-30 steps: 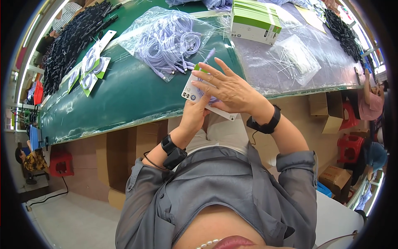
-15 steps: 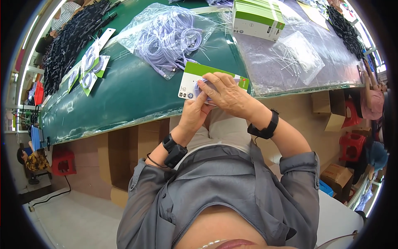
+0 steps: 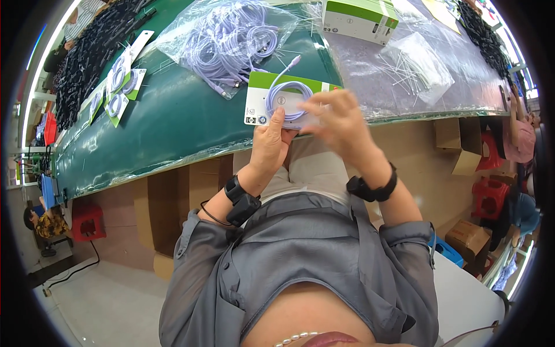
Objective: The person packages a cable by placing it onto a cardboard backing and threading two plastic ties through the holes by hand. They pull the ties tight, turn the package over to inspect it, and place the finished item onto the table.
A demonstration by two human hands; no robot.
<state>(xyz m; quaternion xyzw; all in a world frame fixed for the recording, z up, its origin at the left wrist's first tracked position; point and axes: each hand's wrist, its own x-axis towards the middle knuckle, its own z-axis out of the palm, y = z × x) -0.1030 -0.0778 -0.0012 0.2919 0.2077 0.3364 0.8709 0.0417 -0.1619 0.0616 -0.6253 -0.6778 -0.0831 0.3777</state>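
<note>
A white and green backing card [image 3: 254, 104] is upheld over the table's front edge, with a coiled lilac cable [image 3: 272, 96] lying against its face. My left hand [image 3: 269, 143] is closed on the card's lower edge, its thumb pressing the coil and the other fingers behind. One plug end of the cable sticks up past the card's top. My right hand [image 3: 344, 124] is at the card's right side, blurred by motion; whether it holds anything cannot be made out.
Beyond the card lies a clear bag of lilac cables [image 3: 225, 46]. Several carded cables [image 3: 117, 75] rest to the left. At the right are a stack of cards [image 3: 358, 23] and a bag of white ties [image 3: 428, 72]. Black cables [image 3: 87, 69] cover the far left.
My right hand has drawn off the coil to the right, uncovering the cable and its raised plug end. My left hand and the card have shifted slightly up and left.
</note>
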